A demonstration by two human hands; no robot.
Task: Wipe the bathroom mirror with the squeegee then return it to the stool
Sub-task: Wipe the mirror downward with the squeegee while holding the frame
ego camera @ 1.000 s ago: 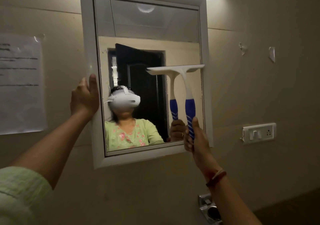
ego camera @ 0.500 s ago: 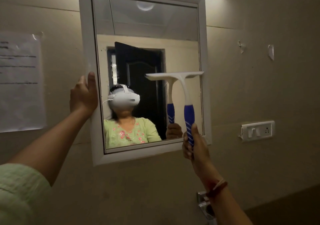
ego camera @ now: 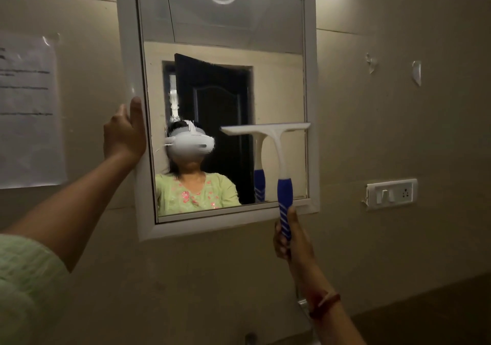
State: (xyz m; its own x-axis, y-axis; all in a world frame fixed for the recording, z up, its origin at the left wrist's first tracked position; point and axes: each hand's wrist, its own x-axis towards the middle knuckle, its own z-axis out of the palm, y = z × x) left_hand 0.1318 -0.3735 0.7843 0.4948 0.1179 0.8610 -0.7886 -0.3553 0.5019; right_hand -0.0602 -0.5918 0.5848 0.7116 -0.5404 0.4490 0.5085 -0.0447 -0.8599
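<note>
Right hand [ego camera: 291, 241]: nearest the camera, below the mirror's bottom right corner; fingers curled tight round the foot of the blue handle, thumb laid up along it
Squeegee [ego camera: 279, 156]: stood straight above that fist; long axis near upright, its top leaning slightly left; white blade crosswise and about level over the lower right of the glass, right tip at the frame's inner edge
Blade contact: handle and reflected twin met at the blade, so it looked pressed to the glass
Coming move, judged: a pull downward along the handle's own line toward the fist; only a short strip of glass was left below the blade
Left hand [ego camera: 125, 134]: farther out and well apart from the tool; pinched the left edge of the frame [ego camera: 127, 52], thumb up its face, fingers on the outer side, partly hidden
Mirror [ego camera: 225, 25]: hung tilted on the wall
Wall beyond: paper notice [ego camera: 26, 110] left; switch plate [ego camera: 390, 193] right
Containers: none in view
Stool: out of view
</note>
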